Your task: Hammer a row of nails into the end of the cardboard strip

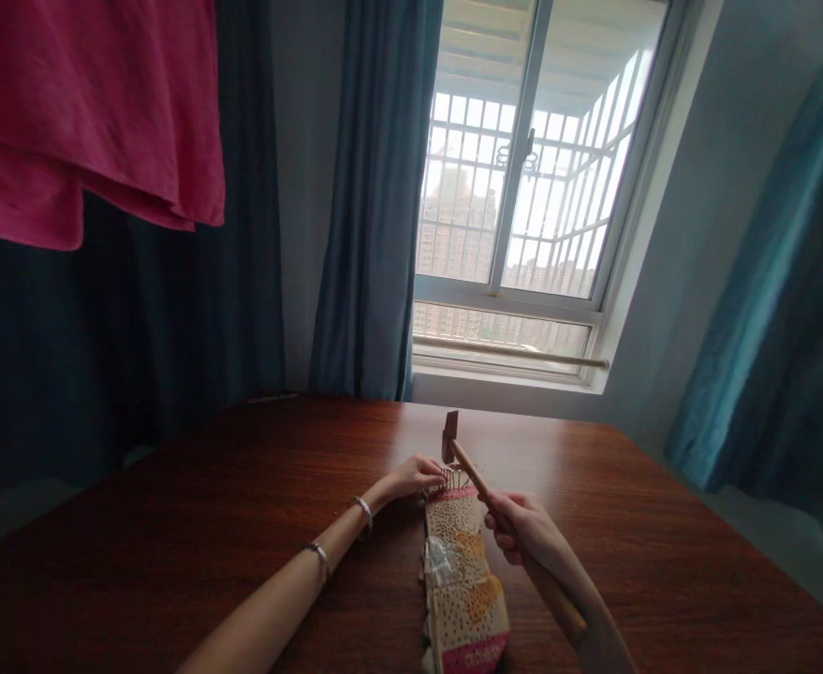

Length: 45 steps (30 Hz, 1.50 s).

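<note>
Cardboard block cut off below; right hand grips hammer; left hand at nails, hold unclear.

Single head-worn view, facing forward and down from above the table toward the window. The left hand and right hand lie near, below centre; the window stands farther off, leaning in frame.

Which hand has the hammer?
The right hand: it grips the hammer by its handle. The left hand, the one with bangles on its wrist, is at the upright nails instead.
</note>
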Each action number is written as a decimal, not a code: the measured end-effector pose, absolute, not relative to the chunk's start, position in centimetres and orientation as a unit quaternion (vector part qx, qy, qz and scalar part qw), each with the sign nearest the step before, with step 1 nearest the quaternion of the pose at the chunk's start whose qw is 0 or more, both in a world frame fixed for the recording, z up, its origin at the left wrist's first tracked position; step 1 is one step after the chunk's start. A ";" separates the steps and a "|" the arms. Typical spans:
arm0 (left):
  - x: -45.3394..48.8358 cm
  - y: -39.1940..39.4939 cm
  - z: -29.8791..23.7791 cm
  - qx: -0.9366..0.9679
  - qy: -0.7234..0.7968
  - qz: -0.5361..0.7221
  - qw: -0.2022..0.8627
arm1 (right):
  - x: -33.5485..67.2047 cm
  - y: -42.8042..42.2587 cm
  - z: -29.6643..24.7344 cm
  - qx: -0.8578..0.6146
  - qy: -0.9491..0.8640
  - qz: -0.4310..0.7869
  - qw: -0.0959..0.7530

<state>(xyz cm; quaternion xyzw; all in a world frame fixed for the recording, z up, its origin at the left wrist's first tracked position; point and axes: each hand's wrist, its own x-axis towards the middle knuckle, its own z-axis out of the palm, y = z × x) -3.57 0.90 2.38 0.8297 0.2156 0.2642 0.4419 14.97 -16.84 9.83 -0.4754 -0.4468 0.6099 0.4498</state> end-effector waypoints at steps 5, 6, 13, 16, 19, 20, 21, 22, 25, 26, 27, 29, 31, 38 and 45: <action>-3.6 1.3 1.7 0.822 0.229 0.263 0.450 | 14.7 -16.6 9.4 -0.491 -0.455 0.603 0.434; -3.5 1.4 1.6 0.821 0.232 0.263 0.451 | 14.7 -16.5 9.3 -0.494 -0.456 0.600 0.433; -3.5 0.8 2.2 0.818 0.243 0.266 0.449 | 14.3 -16.3 9.3 -0.511 -0.449 0.595 0.428; -3.5 0.8 2.1 0.820 0.249 0.265 0.441 | 14.2 -16.3 9.6 -0.507 -0.452 0.597 0.427; -3.5 1.1 1.8 0.829 0.249 0.258 0.429 | 14.0 -16.4 9.7 -0.504 -0.456 0.595 0.429; -3.5 1.3 1.7 0.831 0.250 0.256 0.427 | 14.0 -16.5 9.8 -0.504 -0.458 0.594 0.428; -3.5 1.3 1.6 0.831 0.252 0.254 0.425 | 13.9 -16.5 9.8 -0.505 -0.459 0.594 0.427; -3.4 1.4 1.5 0.832 0.253 0.253 0.425 | 13.9 -16.5 9.9 -0.504 -0.458 0.594 0.427; -3.3 1.5 1.4 0.828 0.257 0.252 0.429 | 13.9 -16.7 9.9 -0.503 -0.456 0.596 0.429; -3.3 1.4 1.4 0.827 0.255 0.254 0.432 | 14.0 -16.7 9.8 -0.503 -0.455 0.595 0.430; -3.3 1.4 1.5 0.825 0.252 0.255 0.436 | 14.0 -16.6 9.7 -0.504 -0.456 0.594 0.430; -3.2 1.2 1.6 0.819 0.254 0.259 0.445 | 14.2 -16.5 9.5 -0.506 -0.461 0.592 0.425; -3.3 1.1 1.6 0.811 0.266 0.259 0.452 | 14.4 -16.4 9.2 -0.505 -0.464 0.593 0.422; -3.1 0.8 1.7 0.796 0.285 0.281 0.454 | 15.5 -17.2 9.8 -0.472 -0.448 0.608 0.455; -1.7 0.3 1.3 0.781 0.327 0.324 0.422 | 17.0 -17.6 9.9 -0.487 -0.427 0.591 0.481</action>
